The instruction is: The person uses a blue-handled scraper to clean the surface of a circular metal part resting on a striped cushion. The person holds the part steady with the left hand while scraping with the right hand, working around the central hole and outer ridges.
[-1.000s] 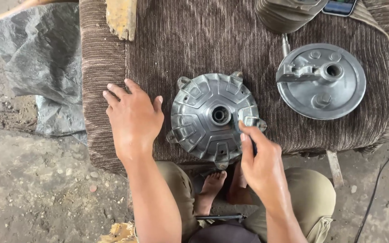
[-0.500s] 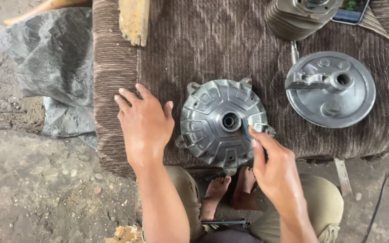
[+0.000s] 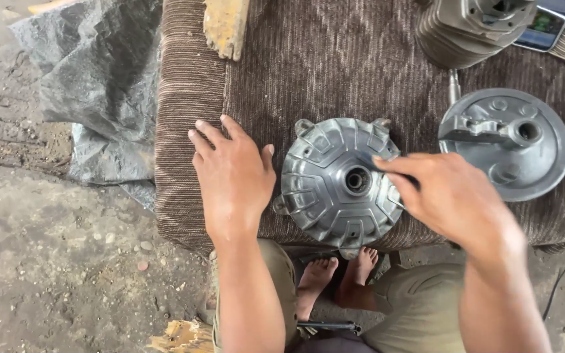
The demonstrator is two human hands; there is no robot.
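A round grey ribbed metal hub (image 3: pixel 335 186) with a centre hole lies on a brown striped cloth (image 3: pixel 335 59). My left hand (image 3: pixel 230 173) rests flat on the cloth just left of the hub, fingers spread, thumb near its rim. My right hand (image 3: pixel 449 196) hovers over the hub's right side, its fingers pointing toward the centre hole; whether they pinch something small is unclear.
A second round metal plate (image 3: pixel 508 144) with a lever lies at the right. A finned metal cylinder (image 3: pixel 469 29) and a phone (image 3: pixel 547 26) sit at the top right. A yellowish wood piece (image 3: pixel 225 26) lies at the top. Grey plastic sheet (image 3: pixel 93 85) covers dirt ground at left.
My right hand has risen from the hub's lower right rim and moved over its right side toward the centre. The left hand stays flat beside the hub.
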